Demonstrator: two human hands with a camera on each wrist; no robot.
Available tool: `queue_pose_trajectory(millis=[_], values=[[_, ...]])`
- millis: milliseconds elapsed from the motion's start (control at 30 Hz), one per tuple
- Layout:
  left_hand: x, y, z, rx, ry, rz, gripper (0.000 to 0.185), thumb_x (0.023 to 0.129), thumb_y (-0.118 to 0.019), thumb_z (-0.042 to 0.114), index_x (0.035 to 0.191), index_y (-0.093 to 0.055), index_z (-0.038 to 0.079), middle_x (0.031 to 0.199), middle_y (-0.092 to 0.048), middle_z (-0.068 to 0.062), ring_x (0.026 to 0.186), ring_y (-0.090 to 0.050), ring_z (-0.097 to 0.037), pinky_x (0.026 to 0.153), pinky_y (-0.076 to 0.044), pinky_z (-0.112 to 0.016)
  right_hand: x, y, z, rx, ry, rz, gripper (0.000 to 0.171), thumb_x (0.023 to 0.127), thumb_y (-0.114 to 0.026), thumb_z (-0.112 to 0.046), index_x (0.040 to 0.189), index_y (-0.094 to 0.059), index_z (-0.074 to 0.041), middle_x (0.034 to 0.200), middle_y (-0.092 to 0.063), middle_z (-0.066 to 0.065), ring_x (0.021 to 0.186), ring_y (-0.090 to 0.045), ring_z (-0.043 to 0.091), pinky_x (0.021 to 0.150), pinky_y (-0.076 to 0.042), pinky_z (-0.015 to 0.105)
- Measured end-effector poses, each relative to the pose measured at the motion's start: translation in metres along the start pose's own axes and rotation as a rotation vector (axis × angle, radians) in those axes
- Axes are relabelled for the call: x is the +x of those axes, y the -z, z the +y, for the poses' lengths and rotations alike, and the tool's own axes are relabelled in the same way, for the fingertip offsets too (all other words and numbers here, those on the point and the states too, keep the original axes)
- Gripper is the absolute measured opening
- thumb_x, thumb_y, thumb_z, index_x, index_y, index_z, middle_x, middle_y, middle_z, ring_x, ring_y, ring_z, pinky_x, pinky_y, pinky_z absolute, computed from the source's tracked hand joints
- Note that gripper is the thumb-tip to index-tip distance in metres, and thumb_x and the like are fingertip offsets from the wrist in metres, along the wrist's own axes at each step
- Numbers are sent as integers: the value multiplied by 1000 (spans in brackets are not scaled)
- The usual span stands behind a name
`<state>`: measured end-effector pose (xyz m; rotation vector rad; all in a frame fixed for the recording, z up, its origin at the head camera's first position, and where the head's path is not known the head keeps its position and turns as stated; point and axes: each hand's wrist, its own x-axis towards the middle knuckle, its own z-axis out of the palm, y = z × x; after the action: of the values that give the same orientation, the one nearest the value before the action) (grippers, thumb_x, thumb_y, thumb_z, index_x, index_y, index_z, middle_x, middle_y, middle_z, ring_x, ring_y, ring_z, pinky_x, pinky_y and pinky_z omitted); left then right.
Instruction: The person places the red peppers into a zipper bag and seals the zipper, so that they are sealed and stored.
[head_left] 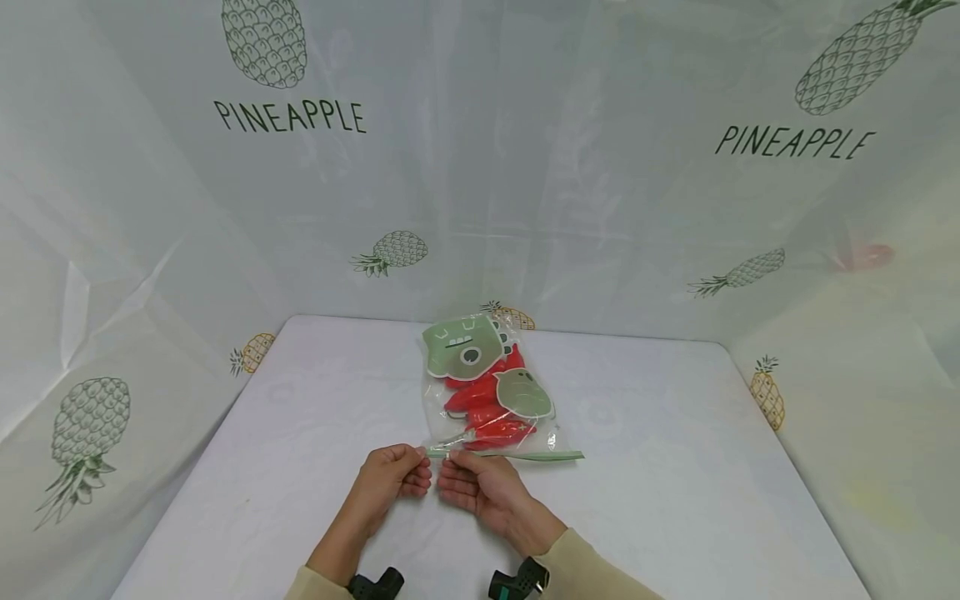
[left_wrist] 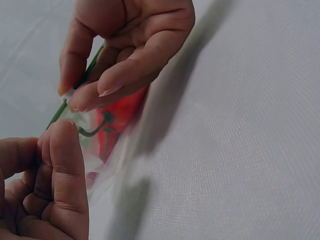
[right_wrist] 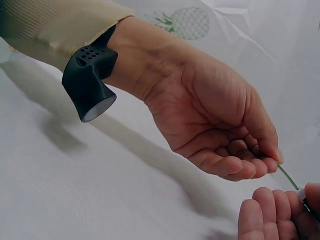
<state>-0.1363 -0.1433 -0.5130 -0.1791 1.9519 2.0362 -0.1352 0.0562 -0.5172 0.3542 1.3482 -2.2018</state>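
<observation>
A clear zip bag (head_left: 462,346) with green cartoon faces printed on it lies on the table, several red peppers (head_left: 476,394) inside. Its green zip strip (head_left: 543,457) runs along the edge nearest me. At the strip's left end, my left hand (head_left: 390,477) pinches the corner between thumb and forefinger. Just to the right, my right hand (head_left: 491,493) pinches a small white slider (right_wrist: 301,193) on the strip, its other fingers loosely bent. Green pepper stems (left_wrist: 107,118) show through the plastic in the left wrist view. The two hands are close together but apart.
The white tabletop (head_left: 300,400) spreads out on both sides of the bag. Pale curtains (head_left: 525,167) printed with pineapples stand behind and at both sides. Black wrist cameras (head_left: 377,583) are strapped on both wrists. A red patch (head_left: 870,256) shows faintly through the right curtain.
</observation>
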Motion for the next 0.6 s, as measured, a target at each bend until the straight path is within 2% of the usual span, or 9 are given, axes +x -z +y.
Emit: queue_pose_trajectory(millis=[367,600], values=[[-1,0,0,-4,-4,-4,33,106,-62,17,104,-66,-16,78,-70,-3,70,-69,-13,66,-62,-26,-1,5,0,-1,4,7,24,102,-69,-22,109,-74,0,100,-80,12,92,-79,20,89,-63,40],[-1,0,-1,-10,0,-3,33,106,-63,17,105,-65,-16,78,-70,-4,70,-69,-13,67,-62,-26,-4,10,-2,0,-6,11,26,103,-68,-24,112,-73,0,102,-80,11,93,-79,21,90,-63,41]])
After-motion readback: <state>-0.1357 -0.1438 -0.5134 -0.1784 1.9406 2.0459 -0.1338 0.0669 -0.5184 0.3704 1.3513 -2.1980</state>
